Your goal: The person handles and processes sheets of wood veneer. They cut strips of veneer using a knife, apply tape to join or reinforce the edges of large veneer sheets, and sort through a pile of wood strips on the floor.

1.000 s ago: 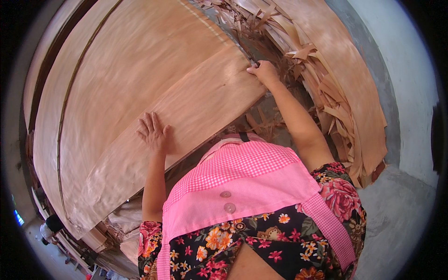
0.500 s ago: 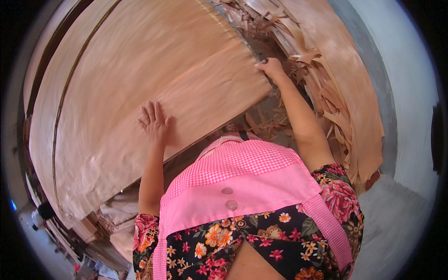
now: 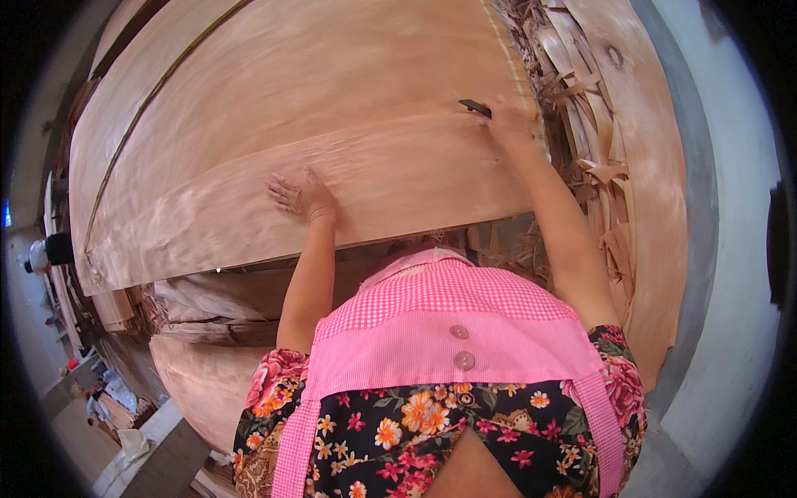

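Note:
A narrow strip of wood veneer (image 3: 398, 187) lies along the near edge of a large pale-brown veneer sheet (image 3: 332, 75). My left hand (image 3: 309, 196) rests flat on the strip, fingers spread. My right hand (image 3: 508, 124) is closed on a small flat black tool (image 3: 476, 108) near the sheet's right end, at the strip's far edge. The tool's black end sticks out to the left; its working end is hidden by the hand, so its exact kind cannot be told.
Torn veneer scraps (image 3: 594, 141) fill the gap to the right, beside another long veneer piece (image 3: 639, 108) along the wall. A thin dark curved strip (image 3: 137, 120) crosses the sheet at left. More veneer (image 3: 207, 373) is stacked below, and a grey ledge (image 3: 154, 452) stands lower left.
My right hand has moved from the sheet's right edge inward onto the veneer, with the black tool now showing. My left hand still lies flat on the strip. The whole view has turned.

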Motion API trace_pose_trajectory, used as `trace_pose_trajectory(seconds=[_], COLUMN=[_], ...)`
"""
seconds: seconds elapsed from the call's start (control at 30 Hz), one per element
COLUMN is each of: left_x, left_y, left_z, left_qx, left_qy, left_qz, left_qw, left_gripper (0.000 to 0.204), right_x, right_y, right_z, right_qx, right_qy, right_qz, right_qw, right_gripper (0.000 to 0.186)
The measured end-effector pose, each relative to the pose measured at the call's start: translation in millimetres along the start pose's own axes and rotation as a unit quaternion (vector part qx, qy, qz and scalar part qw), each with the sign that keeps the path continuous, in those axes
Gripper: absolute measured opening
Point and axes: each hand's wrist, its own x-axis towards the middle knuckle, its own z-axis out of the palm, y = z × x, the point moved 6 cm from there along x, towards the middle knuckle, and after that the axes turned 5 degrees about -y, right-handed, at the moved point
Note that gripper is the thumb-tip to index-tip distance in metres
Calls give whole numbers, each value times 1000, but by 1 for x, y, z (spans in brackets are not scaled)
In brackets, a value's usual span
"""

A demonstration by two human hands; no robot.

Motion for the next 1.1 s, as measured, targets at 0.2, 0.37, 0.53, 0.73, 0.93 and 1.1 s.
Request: trace_pose_trajectory(seconds=[0.2, 0.37, 0.53, 0.73, 0.93, 1.1], left_x=[16, 23, 29, 23, 42, 74], left_y=[-27, -41, -40, -9, -14, -37], left_z=[-14, -8, -13, -22, -15, -13], left_qx=[16, -16, -69, 101, 36, 108], left_qy=[-44, 53, 45, 10, -87, -5], left_qz=[161, 213, 212, 263, 342, 164], left_qw=[986, 975, 974, 959, 935, 981], left_gripper=[54, 41, 48, 48, 45, 40], right_x=[-34, -137, -131, -52, -44, -35], right_y=[-4, -14, -24, -52, -157, -150], right_z=[-21, -44, -53, -59, 81, 93], right_qx=[-39, -5, 9, 345, 444, 475], right_qy=[110, 164, 130, 178, -248, -308], right_qz=[-105, -288, -271, -59, -103, -20], right_qw=[988, 944, 954, 920, 855, 824], right_gripper=[16, 19, 20, 18, 23, 19])
